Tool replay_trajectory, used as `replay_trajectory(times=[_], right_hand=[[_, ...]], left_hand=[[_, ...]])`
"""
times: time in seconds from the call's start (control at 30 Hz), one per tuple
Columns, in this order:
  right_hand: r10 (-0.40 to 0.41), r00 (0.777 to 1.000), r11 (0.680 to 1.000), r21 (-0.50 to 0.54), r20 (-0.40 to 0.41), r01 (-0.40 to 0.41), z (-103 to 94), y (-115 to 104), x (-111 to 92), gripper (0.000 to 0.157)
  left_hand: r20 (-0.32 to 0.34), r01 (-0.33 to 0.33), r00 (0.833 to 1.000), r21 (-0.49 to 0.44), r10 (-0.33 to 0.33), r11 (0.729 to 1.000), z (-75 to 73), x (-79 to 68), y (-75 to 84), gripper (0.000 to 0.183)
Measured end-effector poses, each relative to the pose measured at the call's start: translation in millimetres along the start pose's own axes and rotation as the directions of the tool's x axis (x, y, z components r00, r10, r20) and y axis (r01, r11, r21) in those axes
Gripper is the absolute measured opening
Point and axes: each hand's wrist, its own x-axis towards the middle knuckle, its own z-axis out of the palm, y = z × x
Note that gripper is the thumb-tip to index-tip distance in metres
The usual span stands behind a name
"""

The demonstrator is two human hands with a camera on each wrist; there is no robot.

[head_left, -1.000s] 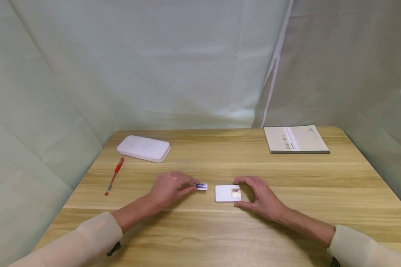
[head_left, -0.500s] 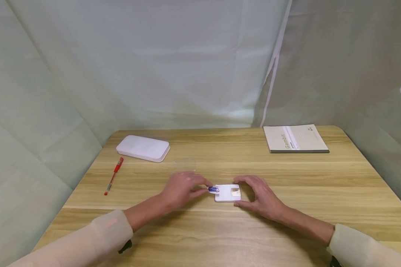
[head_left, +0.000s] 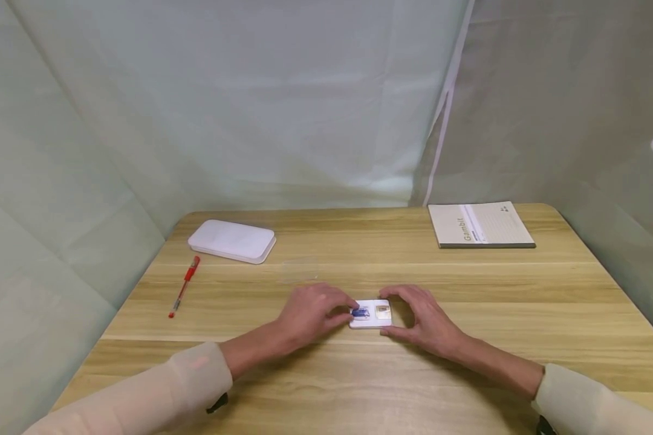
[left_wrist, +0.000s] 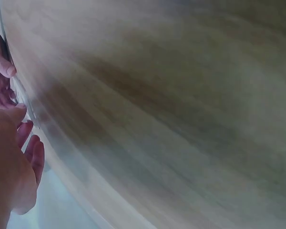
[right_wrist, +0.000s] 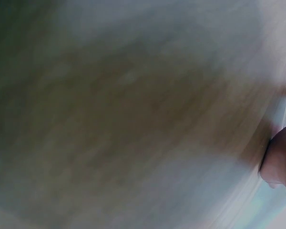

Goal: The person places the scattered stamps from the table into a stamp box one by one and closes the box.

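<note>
On the wooden table lies a small flat white case (head_left: 371, 324) with rounded corners. A gold-coloured sticker (head_left: 383, 312) sits on its right part. My right hand (head_left: 427, 323) holds the case at its right end, index finger on the far edge and thumb on the near one. At the other end my left hand (head_left: 315, 311) pinches a small blue-and-white sticker (head_left: 361, 313) by its left edge, over the case's left part. In the left wrist view the left hand (left_wrist: 12, 157) is partly seen from behind, and the case is mostly hidden.
A white pencil case (head_left: 231, 240) stands at the back left, with a red pen (head_left: 185, 287) in front of it. Between it and the hands lies a clear film (head_left: 300, 269). A notebook (head_left: 481, 225) is at the back right, near the table's far edge.
My left hand has moved right with the blue-and-white sticker, from beside the white case to over its left part. The right hand has kept its hold on the case.
</note>
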Motion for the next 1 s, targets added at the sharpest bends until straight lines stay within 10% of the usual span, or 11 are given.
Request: replay_trajectory(times=[1.0], right_hand=[[-0.005, 1.000, 1.000, 0.002, 0.008, 0.005, -0.4, 0.2, 0.4, 0.069]], left_hand=[[-0.008, -0.015, 1.000, -0.030, 0.015, 0.999, 5.8, 0.7, 1.2, 0.021]])
